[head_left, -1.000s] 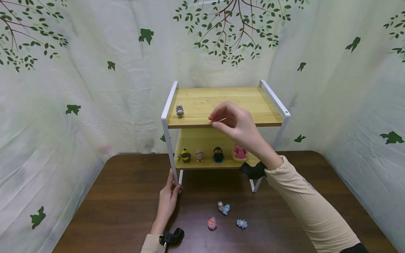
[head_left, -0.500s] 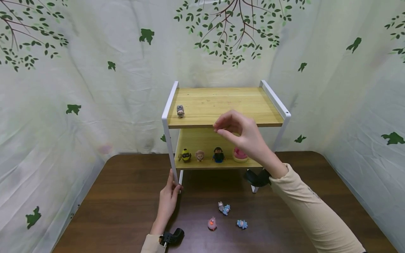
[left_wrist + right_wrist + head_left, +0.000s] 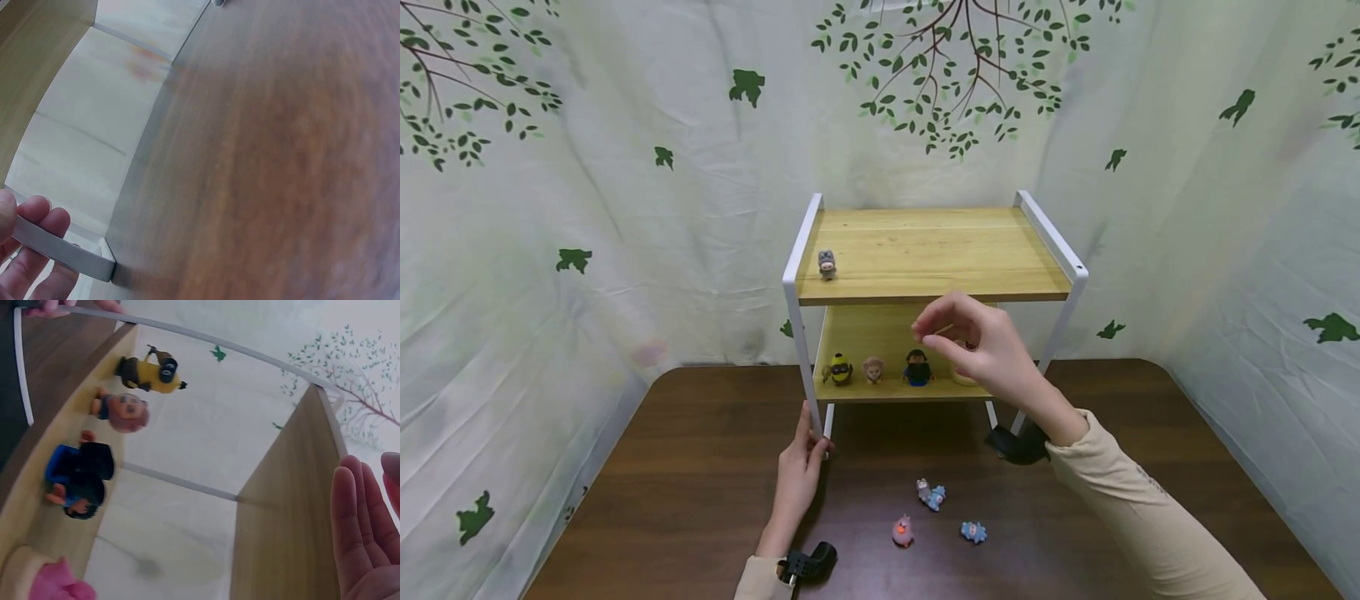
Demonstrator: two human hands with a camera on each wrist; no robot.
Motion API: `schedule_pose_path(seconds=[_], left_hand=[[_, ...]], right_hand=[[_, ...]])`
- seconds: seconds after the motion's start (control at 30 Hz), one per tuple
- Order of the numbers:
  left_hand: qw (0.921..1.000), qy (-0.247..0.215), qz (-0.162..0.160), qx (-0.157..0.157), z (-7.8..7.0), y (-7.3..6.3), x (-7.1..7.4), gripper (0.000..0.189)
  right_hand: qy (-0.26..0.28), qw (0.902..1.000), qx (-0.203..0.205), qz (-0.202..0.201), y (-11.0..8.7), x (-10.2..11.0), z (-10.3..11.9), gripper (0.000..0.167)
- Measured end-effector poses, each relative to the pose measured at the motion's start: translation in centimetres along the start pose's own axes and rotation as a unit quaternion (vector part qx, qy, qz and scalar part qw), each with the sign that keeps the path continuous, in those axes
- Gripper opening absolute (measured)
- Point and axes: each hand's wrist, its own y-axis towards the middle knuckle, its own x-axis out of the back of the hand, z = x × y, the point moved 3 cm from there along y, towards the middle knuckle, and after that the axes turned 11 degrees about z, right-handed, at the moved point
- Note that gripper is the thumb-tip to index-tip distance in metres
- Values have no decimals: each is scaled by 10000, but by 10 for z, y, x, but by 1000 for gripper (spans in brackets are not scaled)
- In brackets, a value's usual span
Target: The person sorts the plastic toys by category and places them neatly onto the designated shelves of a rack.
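Note:
My left hand (image 3: 799, 471) grips the front left leg (image 3: 65, 250) of a two-tier wooden shelf (image 3: 925, 250) with a white metal frame; in the left wrist view the fingers curl round the metal bar. My right hand (image 3: 981, 350) hovers in front of the lower tier, its fingers bent gently with nothing between them. Behind it, a pink figure in a cream base (image 3: 59, 581) is mostly covered in the head view. To its left stand a black-and-blue figure (image 3: 917, 368), a small tan figure (image 3: 872, 369) and a yellow minion figure (image 3: 840, 368). One grey figurine (image 3: 827, 265) occupies the upper tier's left side.
On the brown table (image 3: 700, 500) before the shelf lie a pink figurine (image 3: 902, 531), a blue figurine (image 3: 973, 532) and a blue-and-grey pair (image 3: 932, 494) close together. A white curtain (image 3: 700, 208) with a leaf print surrounds the table's back and sides.
My right hand has drawn down and slightly right, from over the upper tier's front edge to before the lower tier. The left hand stays on the leg.

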Motion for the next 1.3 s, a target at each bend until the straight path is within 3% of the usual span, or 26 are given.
schedule_pose_path(seconds=[0.43, 0.93, 1.3], left_hand=[[9999, -7, -6, 135, 0, 0, 0, 77], [9999, -6, -93, -77, 1, -1, -1, 83], [10000, -1, -49, 18, 2, -1, -1, 81]], right_hand=[[174, 9990, -398, 77, -21, -12, -17, 18], [325, 9958, -823, 240, -52, -29, -47, 14], [521, 9929, -1029, 294, -69, -38, -61, 13]])
